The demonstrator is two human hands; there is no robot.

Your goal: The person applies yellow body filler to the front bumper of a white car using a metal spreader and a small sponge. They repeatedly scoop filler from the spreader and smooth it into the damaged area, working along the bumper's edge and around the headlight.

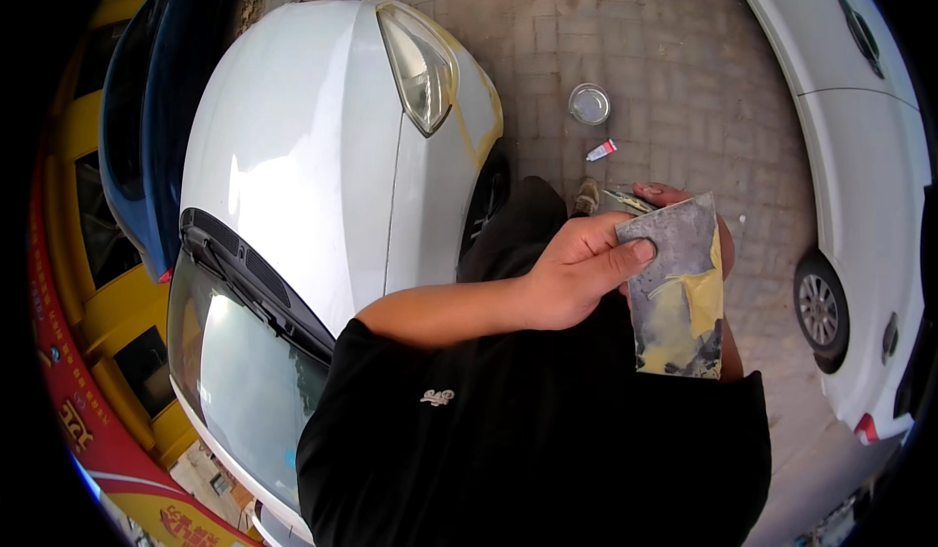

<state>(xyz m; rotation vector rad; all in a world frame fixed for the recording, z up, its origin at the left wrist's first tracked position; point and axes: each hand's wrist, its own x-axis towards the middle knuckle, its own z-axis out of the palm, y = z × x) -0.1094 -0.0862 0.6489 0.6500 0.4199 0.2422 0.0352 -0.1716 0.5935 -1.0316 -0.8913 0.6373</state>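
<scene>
My left hand (583,272) grips a grey rectangular putty board (674,239) by its left edge, the thumb pressed on its face. Yellow putty (699,298) is smeared over the board's lower part and right edge. Behind the board's top edge shows my right hand (662,193), its fingers curled and its palm hidden. By those fingers a thin putty scraper (628,202) sticks out, seen nearly edge-on with yellowish smears; my right hand appears to hold it. The board covers most of my right forearm.
Left of me stands a white car (283,137), yellow masking tape around its headlight (418,68). On the brick paving ahead lie a round clear-lidded tin (589,104) and a small red-and-white tube (601,150). Another white car (860,147) is at right, a blue car (147,107) far left.
</scene>
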